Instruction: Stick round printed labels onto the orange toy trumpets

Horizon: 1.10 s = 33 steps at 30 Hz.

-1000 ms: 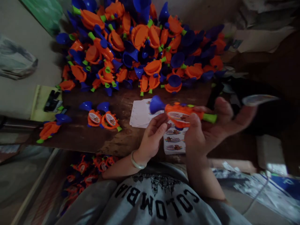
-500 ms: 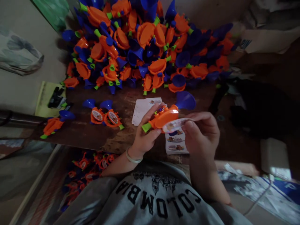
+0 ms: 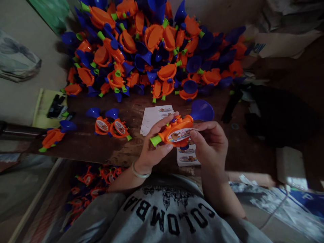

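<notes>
My left hand is closed around an orange toy trumpet with a green mouthpiece and a blue bell pointing up and right. Against the trumpet's flat oval side lies an oval sticker printed with a cartoon animal. The thumb and fingers of my right hand pinch the sticker's right end. Beneath the hands, sticker sheets rest near the table's front edge. Another stack of sheets lies just behind my left hand.
A large heap of toy trumpets covers the table's back. To the left lie two stickered trumpets and a plain-looking one. More trumpets fill a space below the table. A black cloth item lies at right.
The sticker was tilted away from the trumpet, held by my right hand; now it lies against the oval side. My right hand has moved slightly left, and the view has shifted a little.
</notes>
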{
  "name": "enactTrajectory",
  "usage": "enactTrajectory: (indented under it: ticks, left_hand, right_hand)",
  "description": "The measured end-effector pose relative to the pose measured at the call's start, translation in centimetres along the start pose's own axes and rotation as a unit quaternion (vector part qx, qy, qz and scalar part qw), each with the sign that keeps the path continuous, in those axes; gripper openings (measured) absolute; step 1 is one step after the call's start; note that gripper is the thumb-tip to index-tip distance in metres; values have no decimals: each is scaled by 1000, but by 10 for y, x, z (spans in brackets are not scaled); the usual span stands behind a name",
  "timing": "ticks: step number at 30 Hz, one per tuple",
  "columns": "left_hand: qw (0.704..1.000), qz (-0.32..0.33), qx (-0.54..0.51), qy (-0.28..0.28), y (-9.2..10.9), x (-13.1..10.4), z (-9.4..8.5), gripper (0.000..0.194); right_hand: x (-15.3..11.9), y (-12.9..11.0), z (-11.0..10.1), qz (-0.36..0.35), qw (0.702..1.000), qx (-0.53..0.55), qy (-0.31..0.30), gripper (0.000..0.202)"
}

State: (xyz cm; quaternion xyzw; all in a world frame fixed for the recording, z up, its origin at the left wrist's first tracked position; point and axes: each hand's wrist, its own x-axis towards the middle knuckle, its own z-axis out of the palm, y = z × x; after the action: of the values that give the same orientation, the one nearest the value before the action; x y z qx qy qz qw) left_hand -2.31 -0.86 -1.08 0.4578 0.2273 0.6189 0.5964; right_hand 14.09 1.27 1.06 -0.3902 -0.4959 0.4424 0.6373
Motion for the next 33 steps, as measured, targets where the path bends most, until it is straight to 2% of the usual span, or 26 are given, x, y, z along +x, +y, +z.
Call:
enactTrajectory:
  ticks: [11, 21, 25, 27, 30, 31, 33]
  left_hand:
    - [997, 47, 66, 21, -8, -1, 4, 54]
    - [988, 89, 125, 22, -9, -7, 5, 52]
    - [978, 110, 179, 15, -7, -8, 7, 52]
    - [970, 122, 210, 19, -5, -11, 6, 50]
    - [946, 156, 276, 61, 3, -17, -10, 46]
    - [929, 173, 314, 90, 8, -19, -20, 45]
    - [876, 198, 408, 163, 19, -23, -47, 43]
  right_hand:
    - [-6, -7, 1, -20, 996, -82, 9, 12]
    - [-8, -9, 3, -104, 972, -212, 16, 9]
    - [-8, -7, 2, -145, 949, -280, 11, 11]
    - [-5, -3, -2, -176, 927, -329, 42, 27]
    - [5, 5, -16, -199, 907, -359, 93, 56]
    - [9, 5, -22, -193, 910, -355, 94, 57]
    - [16, 2, -36, -166, 923, -337, 82, 50]
